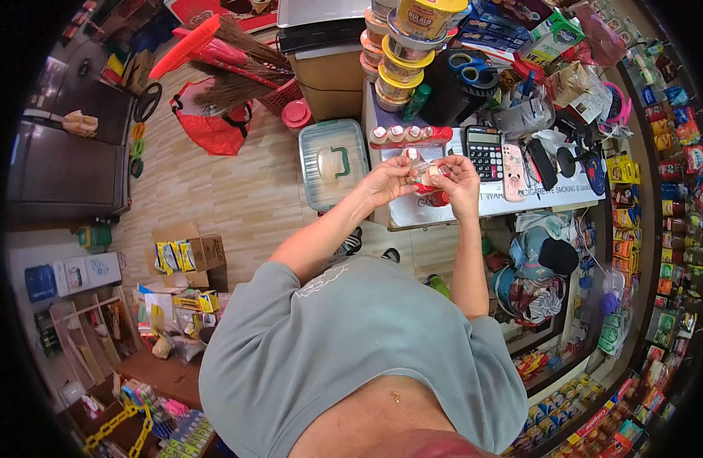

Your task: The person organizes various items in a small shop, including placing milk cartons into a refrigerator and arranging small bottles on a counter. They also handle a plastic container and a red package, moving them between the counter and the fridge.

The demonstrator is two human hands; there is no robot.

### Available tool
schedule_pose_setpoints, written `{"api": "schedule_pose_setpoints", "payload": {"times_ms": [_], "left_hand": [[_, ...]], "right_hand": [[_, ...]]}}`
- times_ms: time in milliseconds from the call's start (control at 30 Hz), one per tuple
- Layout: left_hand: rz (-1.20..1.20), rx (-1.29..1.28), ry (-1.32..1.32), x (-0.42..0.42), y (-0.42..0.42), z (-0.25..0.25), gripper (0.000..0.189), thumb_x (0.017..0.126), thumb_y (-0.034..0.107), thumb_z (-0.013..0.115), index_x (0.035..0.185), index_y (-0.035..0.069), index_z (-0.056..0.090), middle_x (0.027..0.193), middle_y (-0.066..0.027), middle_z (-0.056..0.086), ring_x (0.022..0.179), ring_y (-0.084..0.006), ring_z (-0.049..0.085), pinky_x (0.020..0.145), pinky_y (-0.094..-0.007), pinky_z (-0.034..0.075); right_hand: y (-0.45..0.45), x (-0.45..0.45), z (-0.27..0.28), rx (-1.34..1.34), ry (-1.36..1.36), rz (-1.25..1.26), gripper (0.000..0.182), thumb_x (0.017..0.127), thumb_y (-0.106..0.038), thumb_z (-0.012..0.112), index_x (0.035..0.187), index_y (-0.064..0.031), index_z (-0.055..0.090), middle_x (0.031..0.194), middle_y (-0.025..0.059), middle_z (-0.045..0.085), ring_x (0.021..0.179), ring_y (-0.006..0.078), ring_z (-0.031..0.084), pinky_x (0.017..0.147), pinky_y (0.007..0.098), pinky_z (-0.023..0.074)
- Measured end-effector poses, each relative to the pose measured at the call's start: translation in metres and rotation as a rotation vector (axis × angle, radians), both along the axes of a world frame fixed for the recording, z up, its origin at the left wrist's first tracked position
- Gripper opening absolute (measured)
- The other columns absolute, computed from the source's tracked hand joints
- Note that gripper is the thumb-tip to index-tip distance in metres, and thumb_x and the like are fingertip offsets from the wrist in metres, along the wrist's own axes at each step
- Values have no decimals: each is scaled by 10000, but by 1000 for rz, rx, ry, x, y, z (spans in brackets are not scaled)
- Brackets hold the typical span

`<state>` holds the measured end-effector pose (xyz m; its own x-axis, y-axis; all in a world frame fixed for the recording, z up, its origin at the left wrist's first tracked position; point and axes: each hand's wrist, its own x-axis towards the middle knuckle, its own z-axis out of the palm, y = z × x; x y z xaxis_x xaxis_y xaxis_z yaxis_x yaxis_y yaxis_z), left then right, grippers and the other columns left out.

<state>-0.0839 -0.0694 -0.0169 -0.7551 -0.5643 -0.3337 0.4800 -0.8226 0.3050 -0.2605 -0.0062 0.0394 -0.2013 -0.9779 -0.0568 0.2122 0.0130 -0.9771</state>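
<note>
Over the counter's near edge, my left hand (388, 180) and my right hand (461, 186) pinch the clear plastic wrap (421, 170) of a pack of small drink bottles. White and red bottle tops (438, 171) show between my fingers; the rest of that pack is partly hidden by my hands. Just beyond them lies another row of small bottles (411, 135) with red wrapping. A black desk calculator (484, 151) stands to the right of my right hand. Beside it is a phone in a pink patterned case (513, 172).
Stacked instant noodle cups (400, 77) rise at the counter's back. Blue-handled scissors (471, 68) sit in a dark holder. A lidded plastic storage box (333, 163) adjoins the counter's left side. Brooms (242, 63) and a red bag (211, 123) stand on the floor. Hanging packets (623, 217) line the right.
</note>
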Motion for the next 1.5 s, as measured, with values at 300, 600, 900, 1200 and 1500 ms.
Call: {"api": "schedule_pose_setpoints", "payload": {"times_ms": [300, 600, 900, 1200, 1500], "left_hand": [[-90, 184, 220, -7, -17, 0, 227, 898, 154, 552, 1118, 102, 533, 1046, -47, 594, 952, -184, 593, 857, -418, 484], [-153, -247, -511, 34, -38, -33, 201, 824, 140, 654, 997, 63, 586, 852, -13, 618, 746, -101, 579, 659, -272, 475], [272, -1131, -851, -3, -18, -68, 621, 621, -28, 684, 1214, 32, 511, 1204, -71, 541, 1102, -208, 507, 908, -337, 435], [91, -1242, -1142, -21, -22, -26, 598, 662, 71, 703, 1209, 88, 460, 1055, -147, 590, 1009, -347, 564, 833, -391, 469], [286, -1214, -1270, -18, -17, -36, 480, 680, 48, 710, 1132, 70, 549, 1019, -139, 611, 976, -298, 591, 809, -362, 473]], "right_hand": [[-22, -10, 10, 17, -106, -28, 320, 799, 38, 602, 1109, 26, 524, 1034, 129, 613, 939, 186, 609, 815, 294, 508], [-35, -30, -27, -51, 61, -335, 280, 777, 58, 617, 1043, 23, 535, 904, 123, 629, 788, 200, 642, 685, 309, 538], [-44, 3, -31, -209, 1041, -196, 195, 763, -129, 648, 916, -17, 600, 871, 153, 602, 857, 330, 549, 770, 402, 422], [-9, 23, -44, -212, 1444, -33, 399, 683, -61, 635, 1076, -93, 572, 1031, 119, 549, 865, 320, 542, 731, 425, 432], [4, -6, -48, -294, 1277, 33, 288, 648, 12, 625, 924, -73, 621, 863, 129, 532, 759, 312, 553, 643, 399, 447]]}}
